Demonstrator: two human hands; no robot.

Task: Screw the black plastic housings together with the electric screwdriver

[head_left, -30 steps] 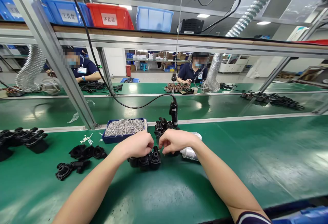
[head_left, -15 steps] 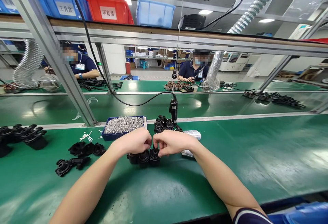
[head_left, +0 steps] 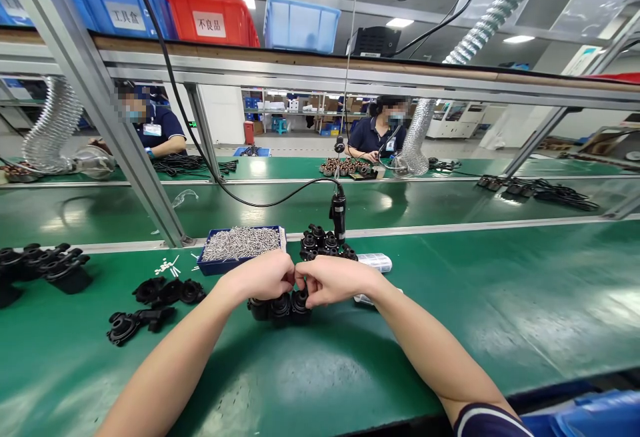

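A short row of black plastic housings (head_left: 280, 307) stands upright on the green bench in front of me. Over the back of this row, my left hand (head_left: 270, 273) is closed in a pinch; whatever its fingertips hold is too small to make out. My right hand (head_left: 327, 278) touches it from the other side, fingers curled down at the top of the rightmost housing (head_left: 301, 305). The right fingertips are partly hidden, and I cannot tell what is between them. Close behind my left hand is a blue tray (head_left: 215, 267) full of silver screws (head_left: 243, 242).
A black electric screwdriver (head_left: 339, 213) hangs behind more black housings (head_left: 317, 240). Loose black parts (head_left: 125, 327) and small white pieces (head_left: 165, 267) lie to the left. Clear plastic packs (head_left: 377, 263) are on the right. Two co-workers sit across the bench.
My right hand has shifted slightly left, against my left hand. The left hand stays nearly in place, and the housings have not moved. The co-worker opposite has turned their head.
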